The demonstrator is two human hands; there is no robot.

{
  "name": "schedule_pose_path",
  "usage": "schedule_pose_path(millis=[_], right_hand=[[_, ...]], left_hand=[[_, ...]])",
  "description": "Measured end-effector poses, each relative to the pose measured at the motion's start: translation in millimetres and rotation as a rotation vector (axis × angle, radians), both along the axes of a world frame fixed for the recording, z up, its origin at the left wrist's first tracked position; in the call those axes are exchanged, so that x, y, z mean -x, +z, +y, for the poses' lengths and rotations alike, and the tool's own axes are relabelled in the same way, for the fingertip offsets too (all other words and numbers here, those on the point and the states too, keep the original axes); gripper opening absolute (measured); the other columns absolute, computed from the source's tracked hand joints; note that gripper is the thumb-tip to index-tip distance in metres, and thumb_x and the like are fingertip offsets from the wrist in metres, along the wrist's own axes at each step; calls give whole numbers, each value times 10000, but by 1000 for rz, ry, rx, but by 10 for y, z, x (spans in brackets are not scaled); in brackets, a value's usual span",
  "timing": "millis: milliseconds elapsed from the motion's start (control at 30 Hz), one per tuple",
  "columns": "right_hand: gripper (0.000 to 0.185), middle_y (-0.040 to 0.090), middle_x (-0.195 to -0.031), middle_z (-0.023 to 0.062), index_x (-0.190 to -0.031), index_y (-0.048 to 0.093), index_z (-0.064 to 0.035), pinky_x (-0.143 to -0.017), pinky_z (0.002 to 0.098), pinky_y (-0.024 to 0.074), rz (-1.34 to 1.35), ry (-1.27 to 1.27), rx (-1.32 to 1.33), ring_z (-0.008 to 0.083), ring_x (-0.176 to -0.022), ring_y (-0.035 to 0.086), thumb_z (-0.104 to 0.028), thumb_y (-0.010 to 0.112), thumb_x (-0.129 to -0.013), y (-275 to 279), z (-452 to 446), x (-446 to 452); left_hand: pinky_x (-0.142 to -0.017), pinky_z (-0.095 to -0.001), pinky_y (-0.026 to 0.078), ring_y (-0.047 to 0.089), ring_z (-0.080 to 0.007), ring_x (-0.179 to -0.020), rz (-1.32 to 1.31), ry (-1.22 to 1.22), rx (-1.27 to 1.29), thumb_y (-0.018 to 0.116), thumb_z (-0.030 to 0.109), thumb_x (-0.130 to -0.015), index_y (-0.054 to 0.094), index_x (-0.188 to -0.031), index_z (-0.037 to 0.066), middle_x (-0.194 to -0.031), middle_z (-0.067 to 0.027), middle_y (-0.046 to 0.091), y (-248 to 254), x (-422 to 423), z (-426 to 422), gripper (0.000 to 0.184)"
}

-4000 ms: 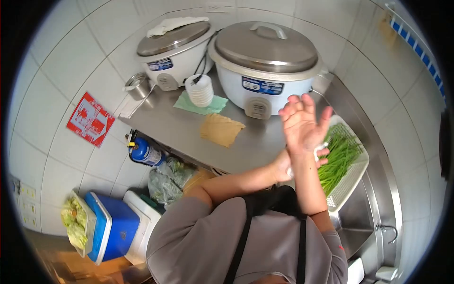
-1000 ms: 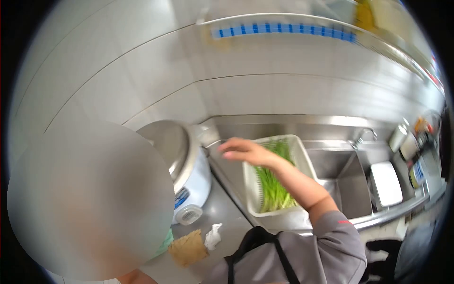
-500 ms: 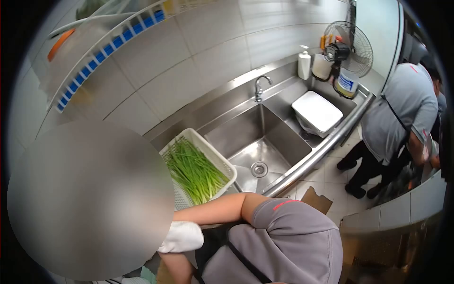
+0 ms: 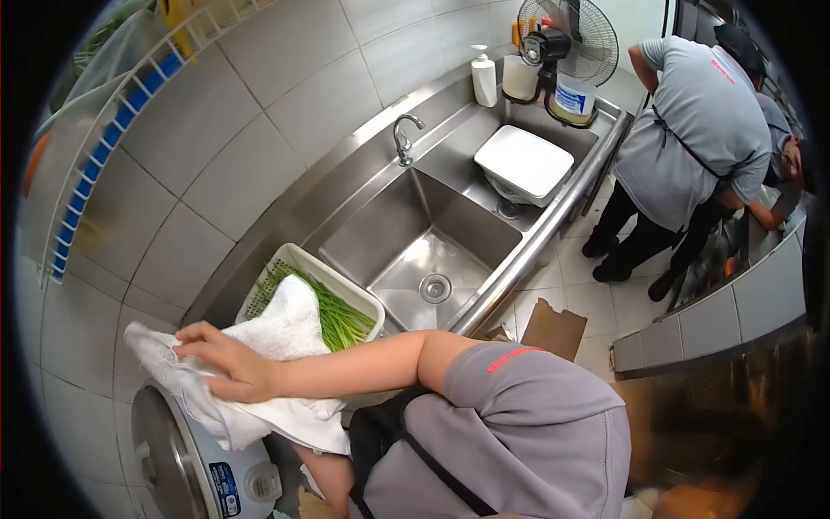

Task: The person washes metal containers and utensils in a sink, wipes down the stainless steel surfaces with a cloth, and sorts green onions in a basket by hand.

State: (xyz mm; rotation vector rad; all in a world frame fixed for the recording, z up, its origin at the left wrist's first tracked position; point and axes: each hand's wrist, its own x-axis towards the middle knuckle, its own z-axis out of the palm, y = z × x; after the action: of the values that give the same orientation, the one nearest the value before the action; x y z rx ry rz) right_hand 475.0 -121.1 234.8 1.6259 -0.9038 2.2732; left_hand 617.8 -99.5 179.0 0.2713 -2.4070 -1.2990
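Note:
My right hand [image 4: 229, 362] grips a white terry towel [image 4: 298, 316], its fingers curled over the cloth. Folds of the towel hang in front of a white plastic basket [image 4: 367, 301] and hide part of the green onions [image 4: 341, 320] inside it. My left forearm [image 4: 327, 476] runs up under the lower edge of the towel, which hides my left hand. Just below the towel stands a rice cooker [image 4: 194, 454] with a grey lid and a blue label on its side.
Right of the basket is a steel sink [image 4: 493, 246] with a faucet [image 4: 405, 143]. A white-lidded container [image 4: 525, 163], a pump bottle [image 4: 483, 78] and a fan [image 4: 575, 39] are farther along. Cardboard [image 4: 553, 329] lies on the floor. A co-worker [image 4: 692, 130] bends at the right. A wire rack [image 4: 112, 138] hangs upper left.
The view has shifted, so the sink and basket sit farther left. The towel now spreads in front of the basket; before, a blurred patch hid most of this area, including my right hand.

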Motion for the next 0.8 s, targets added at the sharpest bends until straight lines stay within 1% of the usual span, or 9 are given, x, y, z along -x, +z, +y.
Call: schedule_pose_path(millis=[100,200,333,433,467,567,600,667,800], right_hand=[[479,354,-1181,172,-1238,342,4,-964,340,283,-170,349,-13,285,-1132,361,-198,440,-815,-183,63,-114],[522,335,-1205,168,-1271,298,4,-986,344,250,-76,391,-517,291,-1155,332,-274,419,-845,-336,222,-199],[730,333,-1248,157,-1247,294,47,-990,328,234,152,562,-493,254,-1186,304,-503,472,-801,-290,223,-241],[708,458,-1200,161,-1214,391,67,-947,306,316,-365,1332,-432,202,-1106,430,-466,541,-773,-130,230,-190],[682,491,-1163,144,-1204,400,64,-924,297,348,-428,1354,-459,183,-1059,468,-428,573,-765,-64,241,-143],[471,585,-927,109,-1049,524,-10,-738,300,442,119,489,-727,168,-859,553,-290,692,-711,13,200,-168],[332,610,-840,143,-927,575,2,-685,308,450,138,460,-717,229,-754,583,-251,632,-719,88,195,-207],[205,598,-848,92,-927,571,0,-692,273,447,-14,606,-749,154,-790,567,-138,586,-777,103,189,-178],[177,539,-862,-3,-990,526,-28,-728,216,415,-258,691,-618,72,-824,508,-40,535,-813,354,205,52]], left_hand=[[-886,-299,380,423,-167,-1051,-96,-72,173,475,73,-850,294,-1260,-19,-1216,-146,404,-221,-125,-253,458],[-883,-330,380,437,-196,-1039,-162,-93,241,514,127,-825,328,-1226,-13,-1180,-140,426,-294,-251,-365,464],[-879,-370,381,456,-234,-1024,-14,121,331,566,201,-793,374,-1181,-6,-1132,-133,456,-206,-243,-519,480],[-877,-401,381,470,-262,-1012,238,411,653,605,255,-769,408,-1147,-1,-1096,-127,478,-22,-184,-956,498],[-876,-411,381,474,-272,-1008,339,486,801,618,274,-760,419,-1136,1,-1084,-126,485,80,-218,-1106,505],[-873,-442,382,488,-300,-997,577,554,1160,657,328,-736,454,-1102,6,-1047,-120,508,294,-361,-1128,528],[-872,-452,382,493,-310,-993,533,561,1070,670,347,-728,465,-1090,8,-1035,-118,515,340,-457,-1030,537],[-830,-378,405,519,-289,-849,401,640,639,731,341,-662,518,-1004,0,-933,-116,535,501,-593,-753,528],[-784,-315,404,530,-262,-827,-327,619,348,779,232,-576,527,-782,-9,-913,-125,547,439,-1261,-976,405]])
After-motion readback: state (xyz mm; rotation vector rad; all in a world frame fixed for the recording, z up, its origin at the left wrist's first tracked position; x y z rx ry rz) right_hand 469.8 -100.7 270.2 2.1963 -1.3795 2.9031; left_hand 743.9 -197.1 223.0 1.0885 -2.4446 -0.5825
